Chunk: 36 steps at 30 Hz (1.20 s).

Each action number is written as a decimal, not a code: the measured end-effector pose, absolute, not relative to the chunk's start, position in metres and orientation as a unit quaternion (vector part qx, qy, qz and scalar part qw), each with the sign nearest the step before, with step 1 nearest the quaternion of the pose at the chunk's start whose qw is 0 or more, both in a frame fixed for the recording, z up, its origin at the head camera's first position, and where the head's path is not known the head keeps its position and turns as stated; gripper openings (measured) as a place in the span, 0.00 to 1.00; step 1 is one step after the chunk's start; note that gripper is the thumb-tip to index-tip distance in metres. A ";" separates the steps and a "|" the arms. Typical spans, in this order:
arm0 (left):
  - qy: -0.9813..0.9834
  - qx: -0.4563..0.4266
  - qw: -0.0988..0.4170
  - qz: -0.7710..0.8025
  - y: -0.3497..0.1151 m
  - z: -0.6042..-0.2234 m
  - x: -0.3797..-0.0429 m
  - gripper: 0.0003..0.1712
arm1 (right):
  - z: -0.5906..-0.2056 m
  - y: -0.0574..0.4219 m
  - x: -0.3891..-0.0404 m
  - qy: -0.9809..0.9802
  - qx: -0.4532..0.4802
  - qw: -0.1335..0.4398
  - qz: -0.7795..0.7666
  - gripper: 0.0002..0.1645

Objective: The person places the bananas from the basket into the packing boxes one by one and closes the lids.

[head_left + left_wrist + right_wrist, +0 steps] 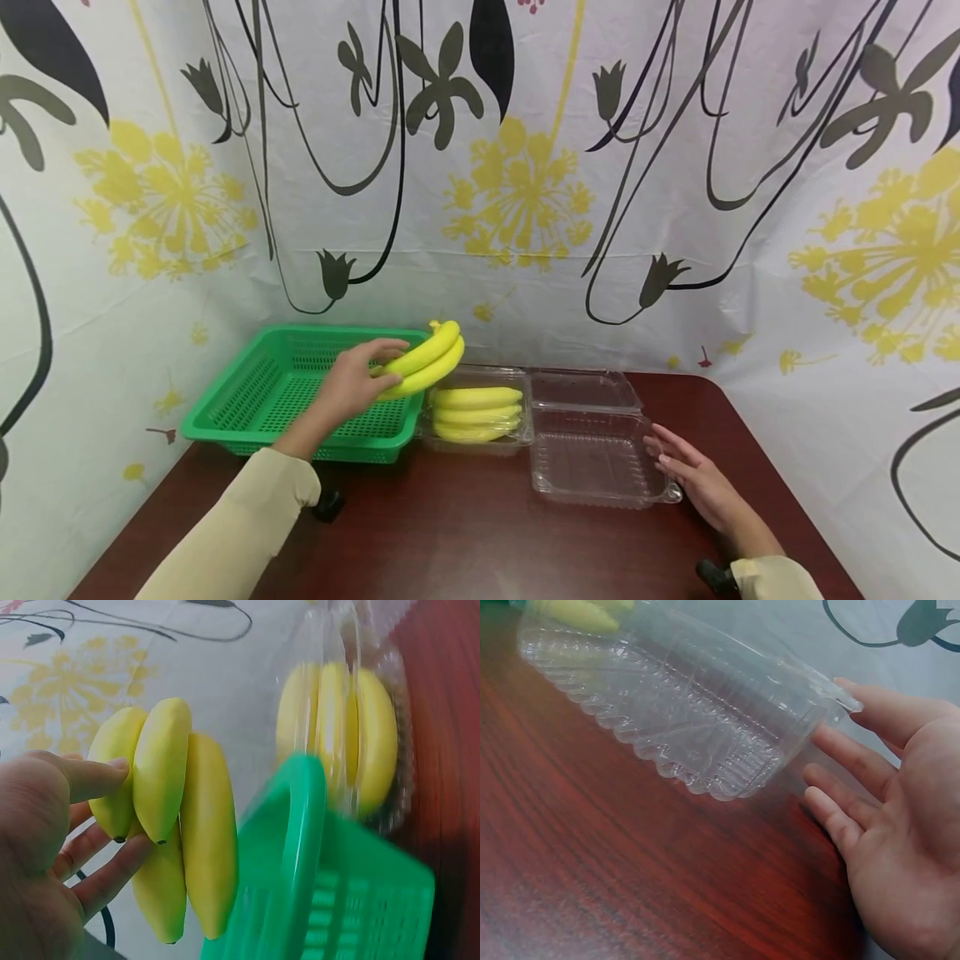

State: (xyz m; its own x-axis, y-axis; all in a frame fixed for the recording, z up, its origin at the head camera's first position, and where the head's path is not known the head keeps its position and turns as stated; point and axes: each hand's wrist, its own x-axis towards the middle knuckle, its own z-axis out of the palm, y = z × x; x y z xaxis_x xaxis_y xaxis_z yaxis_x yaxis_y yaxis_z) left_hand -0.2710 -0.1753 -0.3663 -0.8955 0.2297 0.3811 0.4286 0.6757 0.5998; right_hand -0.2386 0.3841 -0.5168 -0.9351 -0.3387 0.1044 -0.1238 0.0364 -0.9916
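Note:
My left hand (356,379) grips a bunch of yellow bananas (427,360) above the right side of the green basket (300,337). In the left wrist view, the thumb lies across the bananas (161,769) and the other fingers are partly behind them. My right hand (701,483) is at the right side of an open clear plastic clamshell container (592,467) holding nothing. Its fairly straight fingers touch the container's edge (795,742) in the right wrist view. Between basket and open container, another clear container (480,448) holds several bananas (477,415).
The open container's lid (581,390) is folded back towards the patterned curtain (525,317) behind the dark red table (480,533). The slotted basket stands at the left, its rim rising above the table. Black straps (327,505) circle both wrists.

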 end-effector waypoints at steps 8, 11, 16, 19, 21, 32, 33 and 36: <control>-0.862 -0.212 0.144 -0.437 -0.146 -0.373 -0.262 0.27 | -0.517 0.380 -0.235 0.726 -0.151 0.065 -0.668 0.34; -0.854 -0.215 0.145 -0.451 -0.133 -0.375 -0.258 0.26 | -0.517 0.379 -0.235 0.730 -0.147 0.063 -0.665 0.35; -0.844 -0.228 0.159 -0.459 -0.115 -0.379 -0.253 0.25 | -0.518 0.380 -0.235 0.733 -0.150 0.060 -0.661 0.34; -0.835 -0.239 0.163 -0.468 -0.106 -0.383 -0.251 0.24 | -0.518 0.381 -0.235 0.737 -0.151 0.061 -0.656 0.34; -0.831 -0.242 0.161 -0.475 -0.099 -0.386 -0.250 0.24 | -0.518 0.381 -0.235 0.739 -0.151 0.061 -0.654 0.34; -0.816 -0.256 0.161 -0.492 -0.059 -0.399 -0.246 0.23 | -0.518 0.380 -0.236 0.742 -0.142 0.050 -0.654 0.33; -0.813 -0.259 0.161 -0.496 -0.055 -0.399 -0.245 0.23 | -0.518 0.380 -0.236 0.742 -0.142 0.049 -0.654 0.33; -0.804 -0.264 0.151 -0.511 -0.045 -0.399 -0.242 0.23 | -0.519 0.379 -0.236 0.742 -0.141 0.048 -0.654 0.34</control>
